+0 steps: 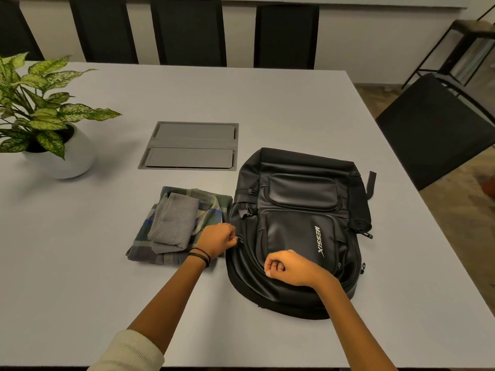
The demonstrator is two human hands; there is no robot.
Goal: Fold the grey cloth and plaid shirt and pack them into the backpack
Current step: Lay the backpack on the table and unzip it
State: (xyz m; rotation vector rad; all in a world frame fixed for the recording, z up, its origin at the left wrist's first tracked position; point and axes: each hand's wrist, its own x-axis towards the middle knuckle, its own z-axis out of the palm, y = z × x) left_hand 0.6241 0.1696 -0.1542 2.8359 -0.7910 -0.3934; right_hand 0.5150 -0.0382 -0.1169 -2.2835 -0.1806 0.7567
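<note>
The left hand is closed in a pinch on a small zipper pull at the near left edge of the black backpack. The backpack lies flat on the counter, stretching away from that hand and to its right. The right hand is curled into a fist and rests on the lower front panel of the backpack, to the right of the left hand; nothing shows inside its fingers.

Just left of the left hand and beyond it lies the folded plaid shirt, its right edge touching the backpack's side. The folded grey cloth sits on top of the shirt. Dark bands circle the left wrist, and a cream sleeve is pushed up that arm.

Farther beyond the hands, a grey recessed panel is set into the pale grey counter. Far to the left stands a leafy plant in a white pot. Black chairs line the far edge, and another chair stands off to the right.
</note>
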